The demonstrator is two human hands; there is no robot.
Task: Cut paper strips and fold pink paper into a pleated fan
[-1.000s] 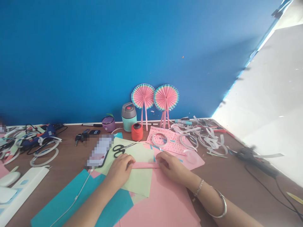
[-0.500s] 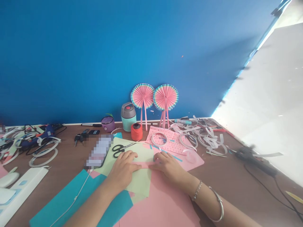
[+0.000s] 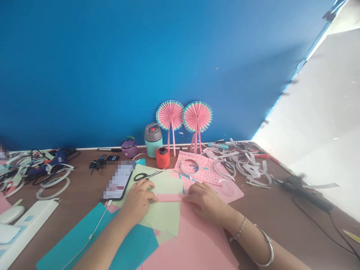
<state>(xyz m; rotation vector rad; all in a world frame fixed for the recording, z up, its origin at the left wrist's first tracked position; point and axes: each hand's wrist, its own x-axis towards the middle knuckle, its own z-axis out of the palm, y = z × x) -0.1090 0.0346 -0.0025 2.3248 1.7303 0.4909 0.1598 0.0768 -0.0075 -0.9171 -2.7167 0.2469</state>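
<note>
A narrow folded strip of pink paper [image 3: 170, 197] lies crosswise on a pale green sheet [image 3: 165, 217]. My left hand [image 3: 139, 198] has its fingers closed on the strip's left end. At the right end, my right hand [image 3: 204, 202] grips it with bent fingers and thumb. The fingers hide both ends of the strip. Just beyond my left hand are black-handled scissors [image 3: 146, 175], partly covered by it. A large pink sheet [image 3: 191, 243] spreads under the right forearm, and teal paper [image 3: 75, 232] lies beneath the left one.
Two round pleated pink paper fans [image 3: 170, 115] lean on the blue wall. Before them stand a teal flask [image 3: 153, 144] and a red spool [image 3: 163, 158]. A phone [image 3: 119, 180] with a cable lies left; tape rolls [image 3: 189, 167], paper scraps [image 3: 251, 165] and a glue gun [image 3: 306, 193] lie right.
My hands have moved apart, outward along the pink strip, so more of its middle shows. The left hand now covers more of the scissors' handles.
</note>
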